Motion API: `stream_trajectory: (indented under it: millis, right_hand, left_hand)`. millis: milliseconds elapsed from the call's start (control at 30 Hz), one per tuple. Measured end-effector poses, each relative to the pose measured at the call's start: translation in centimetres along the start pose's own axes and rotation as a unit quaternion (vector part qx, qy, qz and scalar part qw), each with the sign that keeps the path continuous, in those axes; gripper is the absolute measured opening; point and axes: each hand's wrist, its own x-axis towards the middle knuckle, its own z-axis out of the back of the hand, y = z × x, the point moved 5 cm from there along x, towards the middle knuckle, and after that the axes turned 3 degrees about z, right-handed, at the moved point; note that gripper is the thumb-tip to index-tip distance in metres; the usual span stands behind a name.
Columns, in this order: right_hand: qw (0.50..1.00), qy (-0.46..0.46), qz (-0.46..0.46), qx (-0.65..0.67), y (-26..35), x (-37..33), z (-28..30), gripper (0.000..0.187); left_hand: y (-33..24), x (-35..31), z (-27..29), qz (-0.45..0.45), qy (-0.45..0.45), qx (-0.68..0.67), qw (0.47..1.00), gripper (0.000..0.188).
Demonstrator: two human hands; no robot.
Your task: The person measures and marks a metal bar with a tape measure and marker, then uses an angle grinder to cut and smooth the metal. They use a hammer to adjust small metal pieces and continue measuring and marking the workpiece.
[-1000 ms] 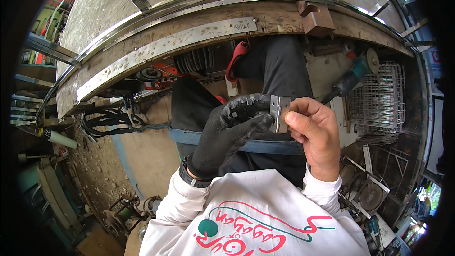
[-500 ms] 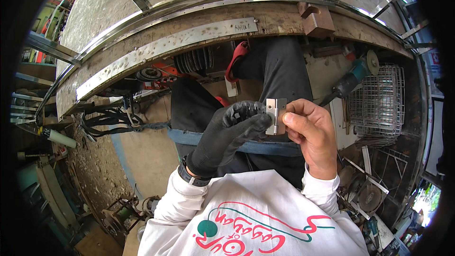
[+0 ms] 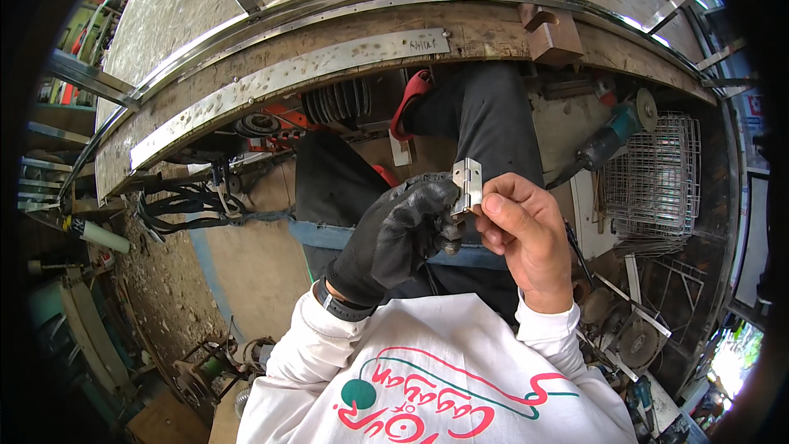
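Observation:
A small silvery metal hinge (image 3: 468, 185) is held up over my lap between both hands. My left hand (image 3: 403, 230), in a black glove, is closed on the hinge's left leaf, its fingers curled. Bare, my right hand (image 3: 526, 226) pinches the right edge of the hinge between thumb and fingers. The leaves stand at an angle to each other, with the knuckle between them, and screw holes show in the upper part. My fingers cover some of its lower portion.
Ahead stands a wooden workbench (image 3: 485, 45) carrying a long shiny metal frame (image 3: 353, 10) and a flat metal strip (image 3: 304, 74). A brown block (image 3: 552, 37) sits on its edge. To the right are an angle grinder (image 3: 612, 133) and a wire basket (image 3: 657, 173).
The hinge has tilted and shifted slightly left and up. Its leaves now lie at a sharper angle, and my left hand has turned, its fingers curling lower around it.

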Motion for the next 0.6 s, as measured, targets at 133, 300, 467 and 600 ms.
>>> stream_trajectory:
  millis: [133, 300, 467, 600]
  right_hand:
    - [0.999, -0.005, 0.042, 0.023, 0.4, -0.2, -0.2, 0.024]
    - [0.987, -0.029, 0.133, -0.090, 1.5, -0.7, -1.6, 0.024]
    - [0.946, -0.049, 0.232, -0.219, 1.7, -1.1, -1.2, 0.014]
    - [0.898, -0.075, 0.312, -0.301, 2.4, -1.5, -1.8, 0.013]
  left_hand:
    - [-0.1, 0.0, -0.3, 0.016, 0.002, -0.024, 1.000, 0.036]
    - [0.1, -0.3, -0.8, -0.028, -0.077, 0.071, 0.994, 0.033]
    - [0.6, 0.2, 0.1, -0.051, 0.047, 0.000, 0.998, 0.034]
    - [-0.2, -0.1, -0.1, -0.103, 0.012, 0.122, 0.987, 0.034]
